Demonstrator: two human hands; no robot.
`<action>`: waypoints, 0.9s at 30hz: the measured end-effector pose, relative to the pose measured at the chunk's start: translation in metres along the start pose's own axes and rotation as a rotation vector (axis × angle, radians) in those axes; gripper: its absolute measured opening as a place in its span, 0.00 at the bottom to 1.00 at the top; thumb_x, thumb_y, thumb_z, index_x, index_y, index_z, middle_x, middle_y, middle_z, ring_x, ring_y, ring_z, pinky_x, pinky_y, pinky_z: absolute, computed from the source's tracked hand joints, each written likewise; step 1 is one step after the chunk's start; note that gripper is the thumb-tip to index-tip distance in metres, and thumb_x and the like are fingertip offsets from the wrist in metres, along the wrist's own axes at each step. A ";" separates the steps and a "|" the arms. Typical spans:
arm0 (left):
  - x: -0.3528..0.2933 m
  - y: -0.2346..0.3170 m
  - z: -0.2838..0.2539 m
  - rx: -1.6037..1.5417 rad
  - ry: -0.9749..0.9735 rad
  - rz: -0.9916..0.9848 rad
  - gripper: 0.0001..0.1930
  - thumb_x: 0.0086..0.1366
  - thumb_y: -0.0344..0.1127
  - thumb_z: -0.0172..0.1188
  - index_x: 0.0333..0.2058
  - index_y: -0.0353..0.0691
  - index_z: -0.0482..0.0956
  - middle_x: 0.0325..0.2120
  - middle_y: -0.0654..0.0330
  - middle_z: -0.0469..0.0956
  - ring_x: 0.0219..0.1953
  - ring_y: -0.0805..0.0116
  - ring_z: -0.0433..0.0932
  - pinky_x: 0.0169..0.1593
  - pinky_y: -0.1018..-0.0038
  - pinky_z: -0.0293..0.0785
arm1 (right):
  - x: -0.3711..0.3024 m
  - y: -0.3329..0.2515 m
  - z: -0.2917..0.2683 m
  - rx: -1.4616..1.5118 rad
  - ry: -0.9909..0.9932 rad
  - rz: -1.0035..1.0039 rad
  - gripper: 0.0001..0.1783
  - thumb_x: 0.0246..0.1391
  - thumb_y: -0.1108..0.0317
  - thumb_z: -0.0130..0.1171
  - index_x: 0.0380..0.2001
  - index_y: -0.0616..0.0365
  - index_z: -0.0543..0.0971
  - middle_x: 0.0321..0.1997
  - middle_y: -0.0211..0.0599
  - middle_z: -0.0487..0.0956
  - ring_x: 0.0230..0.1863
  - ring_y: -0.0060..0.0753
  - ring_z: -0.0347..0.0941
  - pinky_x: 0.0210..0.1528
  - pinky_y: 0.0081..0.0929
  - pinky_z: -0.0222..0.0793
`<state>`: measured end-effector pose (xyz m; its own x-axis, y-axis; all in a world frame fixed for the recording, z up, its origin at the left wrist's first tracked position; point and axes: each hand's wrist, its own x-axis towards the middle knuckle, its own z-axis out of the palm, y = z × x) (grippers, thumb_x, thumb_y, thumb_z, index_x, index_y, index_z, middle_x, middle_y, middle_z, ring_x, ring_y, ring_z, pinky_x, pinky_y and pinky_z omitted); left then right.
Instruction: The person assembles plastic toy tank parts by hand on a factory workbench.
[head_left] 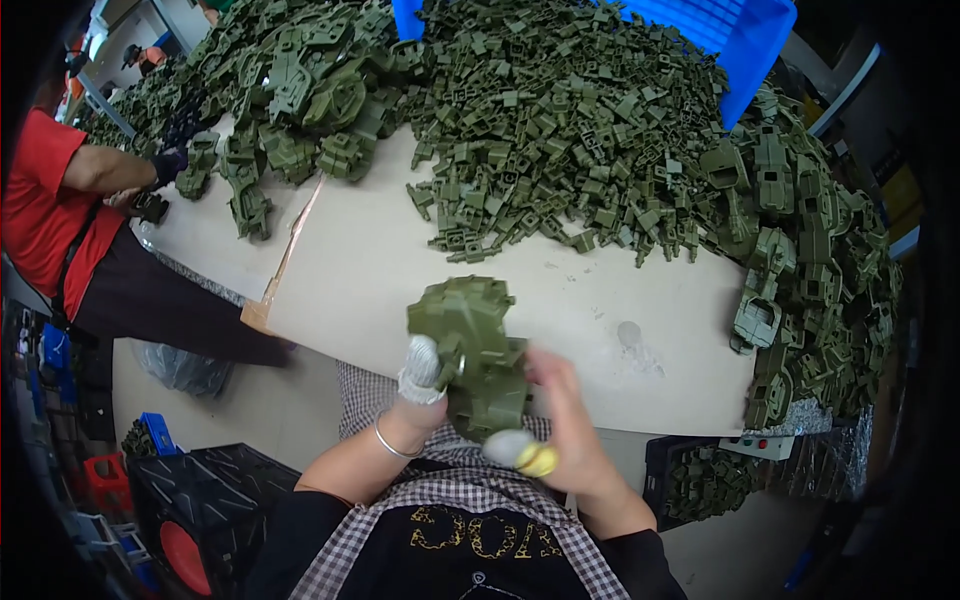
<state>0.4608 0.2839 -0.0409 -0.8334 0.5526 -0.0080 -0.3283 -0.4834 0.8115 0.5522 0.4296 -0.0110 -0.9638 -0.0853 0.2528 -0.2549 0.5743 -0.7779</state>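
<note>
The left hand [412, 405] holds the green plastic part [482, 335] by its left side, the thumb in a white covering [421, 362] lying along that edge. The right hand [575, 435] is spread wide around the part's lower right, fingers near its right edge and the thumb, wrapped in white and yellow [537, 460], by its bottom end; motion blur hides whether it truly grips, so that cannot be told. The part is in front of the person's checked apron [470, 490], over or just beside the table's near edge. For steady handling, the left hand would do well to carry the weight on the broad body, leaving the right fingertips free to press or turn without slipping on the moulded ridges; elbows kept near the body should help. Just beyond is bare tabletop [570, 320], the best room for resting or turning the part. To the left, a taped seam [295, 240] runs down to the tabletop's corner and could catch a sliding piece. Farther out, a heap of small green parts [560, 130] bounds the space ahead, larger green pieces [310, 90] lie upper left, and long green parts [810, 290] are piled at the right, so wide sweeps that way risk knocking them. A co-worker in red [50, 200] stands well apart at the left.
</note>
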 end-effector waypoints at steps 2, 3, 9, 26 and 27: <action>0.001 0.002 0.016 -0.147 -0.079 -0.030 0.40 0.56 0.62 0.51 0.56 0.37 0.55 0.53 0.55 0.63 0.53 0.63 0.66 0.55 0.66 0.64 | 0.007 0.003 -0.006 0.409 0.211 0.092 0.55 0.37 0.61 0.67 0.62 0.65 0.44 0.56 0.54 0.57 0.51 0.49 0.61 0.56 0.40 0.57; 0.001 -0.005 0.015 -0.070 -0.147 -0.047 0.40 0.56 0.62 0.50 0.58 0.40 0.53 0.55 0.55 0.60 0.55 0.62 0.63 0.57 0.63 0.62 | 0.014 0.000 -0.005 0.523 0.265 0.136 0.56 0.35 0.63 0.68 0.62 0.65 0.43 0.57 0.52 0.57 0.55 0.46 0.60 0.56 0.38 0.58; -0.001 -0.010 0.010 0.149 -0.158 -0.065 0.36 0.59 0.57 0.50 0.58 0.40 0.53 0.55 0.54 0.61 0.55 0.62 0.64 0.57 0.65 0.62 | 0.025 0.005 -0.002 0.392 0.214 0.053 0.53 0.37 0.65 0.67 0.61 0.64 0.45 0.56 0.48 0.56 0.55 0.41 0.60 0.56 0.34 0.59; -0.002 -0.012 0.009 0.048 -0.225 -0.092 0.25 0.61 0.33 0.53 0.56 0.35 0.58 0.53 0.58 0.64 0.55 0.70 0.63 0.58 0.72 0.58 | 0.017 -0.002 -0.028 0.587 0.234 0.203 0.45 0.36 0.71 0.66 0.59 0.63 0.56 0.49 0.36 0.59 0.48 0.29 0.60 0.55 0.27 0.58; -0.003 -0.010 0.013 0.066 -0.193 -0.074 0.24 0.61 0.31 0.52 0.55 0.35 0.59 0.51 0.58 0.66 0.54 0.70 0.64 0.57 0.73 0.59 | 0.015 0.001 -0.025 0.402 0.252 0.178 0.45 0.35 0.70 0.66 0.59 0.64 0.56 0.46 0.35 0.59 0.43 0.27 0.60 0.51 0.25 0.59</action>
<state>0.4722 0.2959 -0.0419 -0.7052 0.7080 0.0378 -0.3503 -0.3942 0.8496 0.5390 0.4499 0.0064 -0.9587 0.2127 0.1887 -0.1464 0.1993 -0.9689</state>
